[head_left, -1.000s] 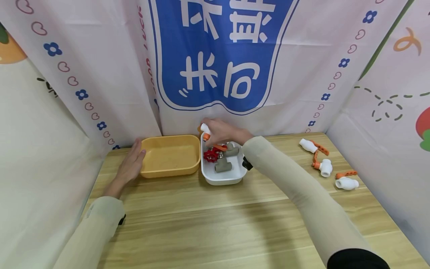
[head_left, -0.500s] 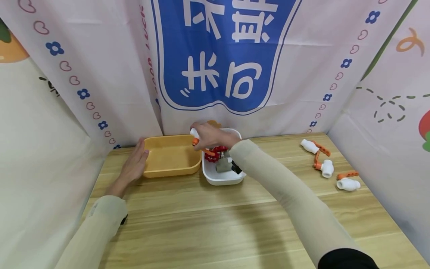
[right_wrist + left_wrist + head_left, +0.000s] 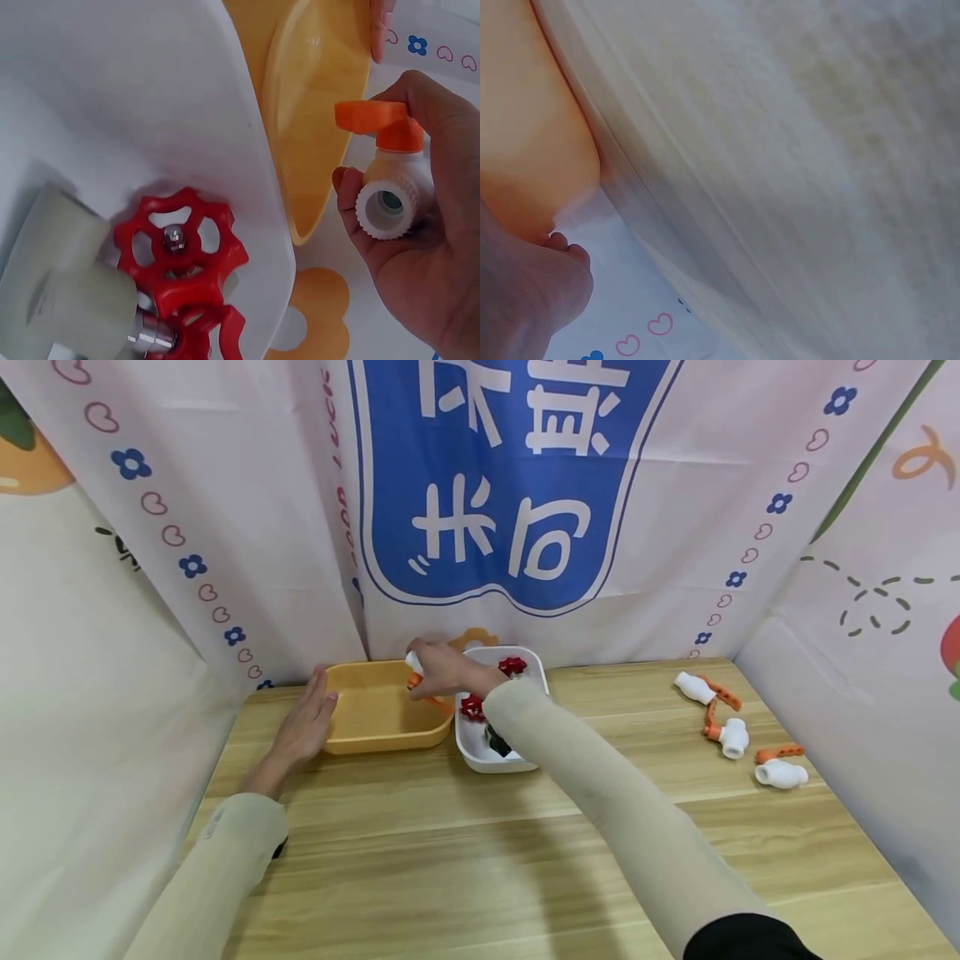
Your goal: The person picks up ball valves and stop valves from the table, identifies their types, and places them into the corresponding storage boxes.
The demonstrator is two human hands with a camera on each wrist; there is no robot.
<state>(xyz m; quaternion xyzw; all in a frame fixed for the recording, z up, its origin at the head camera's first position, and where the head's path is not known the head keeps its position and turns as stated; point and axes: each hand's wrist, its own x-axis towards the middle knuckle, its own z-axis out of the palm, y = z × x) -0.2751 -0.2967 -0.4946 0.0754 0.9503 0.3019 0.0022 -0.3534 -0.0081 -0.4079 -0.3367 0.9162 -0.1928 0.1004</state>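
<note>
A small white plastic ball valve with an orange lever handle (image 3: pixel 390 187) sits in the person's right hand (image 3: pixel 442 670), fingers and thumb curled around its body so the threaded opening faces outward. It hangs over the inner edge of a shallow rectangular yellow plastic tray (image 3: pixel 378 710), right where that tray meets a white rectangular plastic bin (image 3: pixel 480 758). The left hand (image 3: pixel 303 731) lies flat against the yellow tray's outer wall, fingers straight and together, seemingly to brace it against sliding. Inside the white bin are a grey pipe valve with a red wheel handle (image 3: pixel 176 244) and a second red wheel (image 3: pixel 512 666) near its back. Three more white valves with orange levers (image 3: pixel 723 735) lie well apart on the right of the wooden table (image 3: pixel 465 860). A printed fabric backdrop (image 3: pixel 510 485) hangs behind.
</note>
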